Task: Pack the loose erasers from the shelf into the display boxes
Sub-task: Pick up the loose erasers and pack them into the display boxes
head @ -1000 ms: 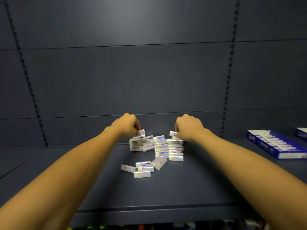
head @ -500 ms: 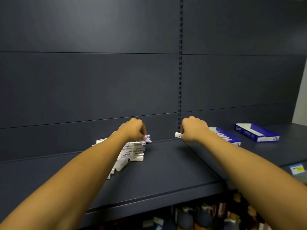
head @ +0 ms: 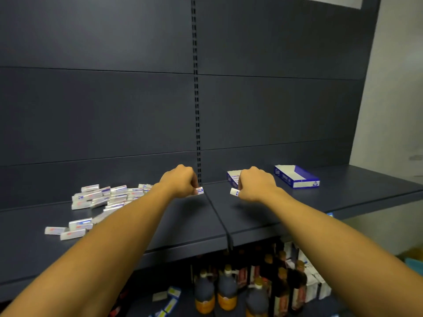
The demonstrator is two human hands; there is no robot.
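A heap of loose white erasers lies on the dark shelf at the left, with a few strays nearer the front edge. My left hand holds one eraser in curled fingers, right of the heap. My right hand grips another eraser just in front of a blue display box, which it partly hides. That box holds a row of erasers. A second blue display box stands further right and looks empty.
A slotted upright runs down the back panel between my hands. A seam splits the shelf there. Below the shelf stand dark bottles and small cartons. A pale wall is at the right.
My view has swung right, so the eraser heap now sits far left. Both hands have carried their erasers rightward, and the right one has reached the nearer blue box.
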